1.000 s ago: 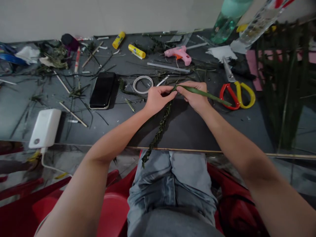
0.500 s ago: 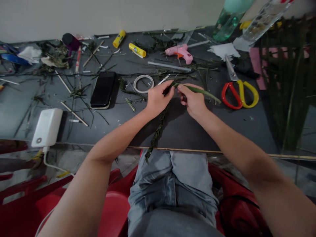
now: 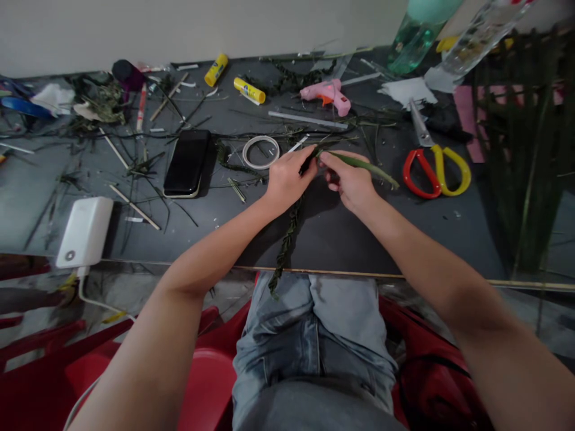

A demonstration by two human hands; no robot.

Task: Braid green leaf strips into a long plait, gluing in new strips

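Observation:
My left hand (image 3: pixel 291 178) pinches the top of a dark green braided leaf strand (image 3: pixel 287 239), which hangs down past the table's front edge over my lap. In my right hand (image 3: pixel 353 179), between thumb and forefinger, is a green leaf strip (image 3: pixel 372 169) whose free end points right. The two hands nearly touch, and the leaf runs from one to the other at the braid's upper end. My fingers hide the exact spot where strip and braid meet. Behind my left hand lies a roll of tape (image 3: pixel 261 152).
A black phone (image 3: pixel 187 163) and a white power bank (image 3: pixel 86 232) lie to the left. Scissors (image 3: pixel 435 170) with red and yellow handles are at the right, near long leaves (image 3: pixel 525 167). Further back are a pink glue gun (image 3: pixel 327 96), glue sticks (image 3: pixel 249 90) and bottles (image 3: pixel 415 39).
The lower end of the braid has swung slightly to the right. The leaf strip's free end has drawn a little toward my hands, which stay in nearly the same place.

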